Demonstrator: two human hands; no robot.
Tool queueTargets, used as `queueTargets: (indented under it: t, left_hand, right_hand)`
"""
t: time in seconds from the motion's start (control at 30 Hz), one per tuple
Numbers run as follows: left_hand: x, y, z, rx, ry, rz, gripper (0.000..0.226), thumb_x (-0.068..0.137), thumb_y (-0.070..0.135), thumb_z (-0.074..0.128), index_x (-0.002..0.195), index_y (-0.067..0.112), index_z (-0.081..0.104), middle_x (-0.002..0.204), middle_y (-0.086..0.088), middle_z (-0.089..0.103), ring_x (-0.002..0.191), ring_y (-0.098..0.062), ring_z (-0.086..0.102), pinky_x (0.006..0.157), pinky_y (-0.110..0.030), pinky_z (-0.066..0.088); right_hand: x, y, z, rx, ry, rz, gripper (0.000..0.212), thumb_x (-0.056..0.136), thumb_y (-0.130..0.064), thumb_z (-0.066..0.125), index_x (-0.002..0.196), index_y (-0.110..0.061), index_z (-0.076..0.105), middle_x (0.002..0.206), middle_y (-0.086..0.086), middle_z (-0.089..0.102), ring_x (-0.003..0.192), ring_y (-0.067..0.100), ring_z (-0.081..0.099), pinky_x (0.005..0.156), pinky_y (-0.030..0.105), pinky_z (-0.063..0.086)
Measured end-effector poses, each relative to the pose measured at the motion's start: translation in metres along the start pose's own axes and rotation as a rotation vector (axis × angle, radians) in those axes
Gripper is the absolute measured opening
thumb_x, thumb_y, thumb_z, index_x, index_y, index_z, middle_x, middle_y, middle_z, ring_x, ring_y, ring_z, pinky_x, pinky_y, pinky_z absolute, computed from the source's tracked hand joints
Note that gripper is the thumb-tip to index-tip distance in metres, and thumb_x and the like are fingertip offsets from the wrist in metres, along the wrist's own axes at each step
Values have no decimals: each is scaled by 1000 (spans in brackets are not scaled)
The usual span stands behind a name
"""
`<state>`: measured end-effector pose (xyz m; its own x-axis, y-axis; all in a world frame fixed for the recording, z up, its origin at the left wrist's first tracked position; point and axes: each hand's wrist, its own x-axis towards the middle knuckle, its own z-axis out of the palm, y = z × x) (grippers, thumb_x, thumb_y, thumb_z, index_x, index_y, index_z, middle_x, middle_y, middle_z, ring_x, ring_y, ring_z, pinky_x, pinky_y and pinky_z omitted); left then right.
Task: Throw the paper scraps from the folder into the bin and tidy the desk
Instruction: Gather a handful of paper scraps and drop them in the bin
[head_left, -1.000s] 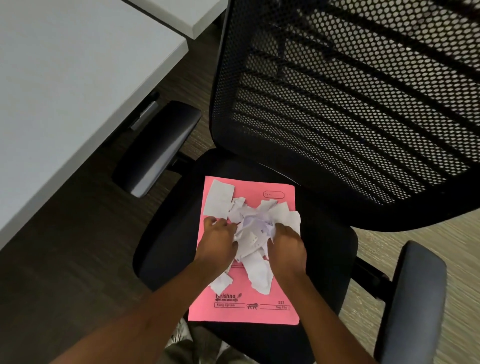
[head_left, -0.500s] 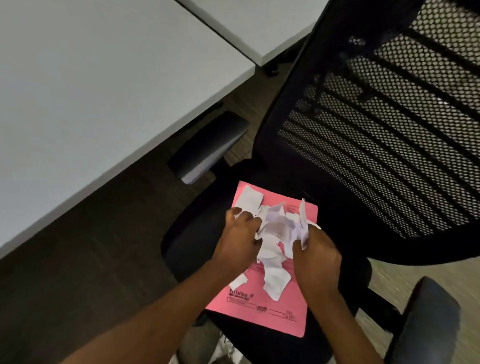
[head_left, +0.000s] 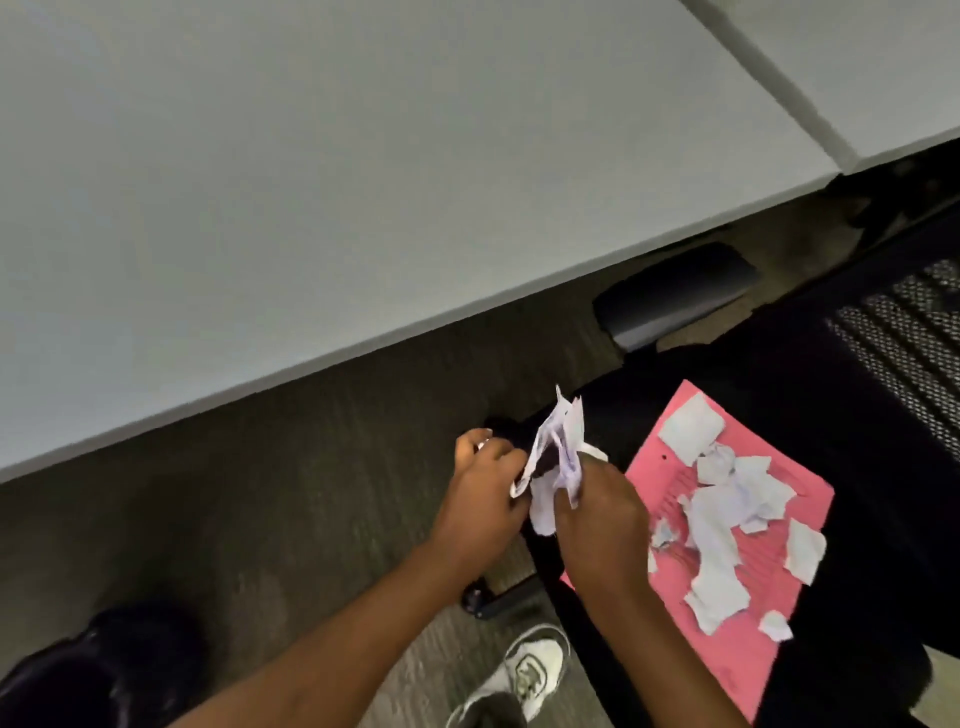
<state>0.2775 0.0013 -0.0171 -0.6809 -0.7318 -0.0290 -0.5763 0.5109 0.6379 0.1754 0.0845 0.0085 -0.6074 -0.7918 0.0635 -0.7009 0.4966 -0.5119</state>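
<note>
A pink folder (head_left: 748, 644) lies on the black seat of an office chair (head_left: 878, 519) at the right. Several torn white paper scraps (head_left: 722, 519) are spread over it. My left hand (head_left: 485, 493) and my right hand (head_left: 602, 519) together hold a bunch of white scraps (head_left: 558, 457) in the air, left of the folder, above the chair's front edge and the floor. A dark round shape (head_left: 67, 680) sits at the bottom left corner; I cannot tell whether it is the bin.
A large white desk (head_left: 311, 182) fills the upper left, its edge running diagonally. The chair's armrest (head_left: 675, 301) pokes out under the desk edge. My white shoe (head_left: 535, 670) stands on the dark carpet beside the chair base (head_left: 498, 597).
Both hands lifted a bunch of scraps off the folder and carried it left, off the seat. The view swung left, so the folder and chair now sit at the right.
</note>
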Motion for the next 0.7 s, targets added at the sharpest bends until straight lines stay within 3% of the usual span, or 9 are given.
queueTargets:
  t: [0.1, 0.17, 0.27, 0.4, 0.5, 0.6, 0.7]
  left_hand:
    - [-37, -48, -37, -28, 45, -41, 22, 83, 22, 48, 75, 7, 63, 75, -8, 61, 86, -32, 57, 101, -40, 32]
    - [-64, -81, -61, -59, 111, -45, 9, 77, 13, 57, 75, 7, 63, 74, -9, 62, 82, -31, 58, 99, -40, 32]
    - [-112, -133, -97, -101, 247, -78, 3, 69, 5, 62, 72, 7, 63, 69, -8, 63, 73, -26, 58, 95, -39, 33]
    - [-195, -215, -141, -130, 381, -214, 6, 76, 2, 66, 81, 6, 68, 80, -9, 67, 84, -27, 60, 98, -43, 32]
    - [-270, -284, -165, -138, 437, -335, 11, 82, 8, 63, 91, 8, 70, 90, -6, 68, 98, -29, 56, 103, -30, 27]
    - [-338, -355, -181, -119, 499, -473, 9, 82, 9, 66, 91, 11, 69, 87, -3, 66, 101, -28, 51, 96, -14, 21]
    - [-403, -419, -184, -112, 514, -565, 5, 80, 8, 66, 84, 11, 67, 79, -1, 63, 94, -26, 50, 90, -17, 25]
  right_hand:
    - [-23, -58, 37, 68, -36, -113, 30, 81, -28, 46, 79, -4, 64, 70, 11, 65, 62, 30, 62, 58, 35, 53]
    - [-43, -100, 62, 79, -58, -197, 31, 82, -27, 44, 80, -4, 64, 72, 11, 66, 62, 29, 62, 57, 33, 53]
    - [-78, -164, 101, 75, -54, -327, 23, 83, -18, 50, 86, -3, 67, 76, 10, 68, 66, 27, 65, 62, 31, 54]
    - [-137, -250, 163, 99, -49, -464, 10, 74, 8, 68, 81, 0, 68, 72, 13, 69, 62, 30, 65, 60, 36, 57]
    - [-190, -313, 219, 148, -117, -496, 19, 65, 13, 75, 75, 0, 67, 67, 13, 68, 56, 30, 64, 54, 34, 55]
    - [-245, -369, 282, 238, -227, -511, 8, 71, 6, 72, 77, 1, 69, 71, 15, 70, 61, 32, 66, 57, 37, 57]
    - [-299, -404, 346, 282, -396, -462, 9, 79, -5, 63, 85, -1, 69, 78, 13, 71, 69, 32, 67, 62, 31, 53]
